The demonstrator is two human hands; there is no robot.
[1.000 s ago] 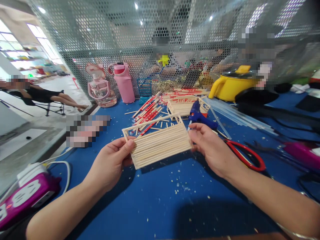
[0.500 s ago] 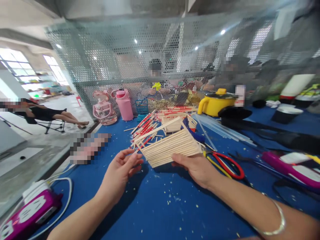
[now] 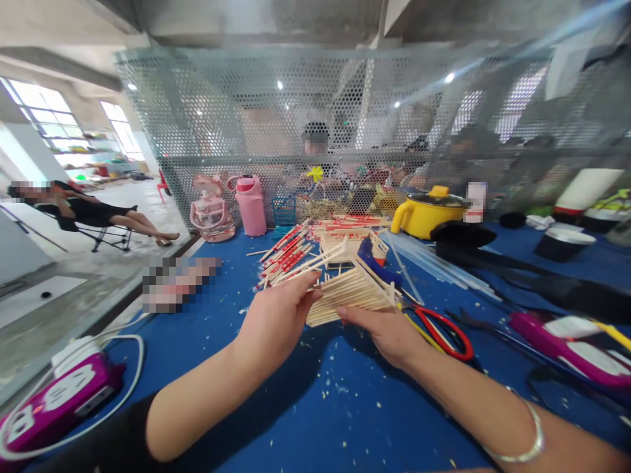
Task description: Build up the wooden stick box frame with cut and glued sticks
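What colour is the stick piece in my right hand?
The stick piece is pale wood-coloured, seen best in the head view.

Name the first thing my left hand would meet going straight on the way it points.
Your left hand would first meet the stick panel, which it appears to be touching, though depth is unclear.

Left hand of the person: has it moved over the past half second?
Yes. Judged against the pink bottle, the left hand has shifted rightward; its fingertips are now over the stick frame.
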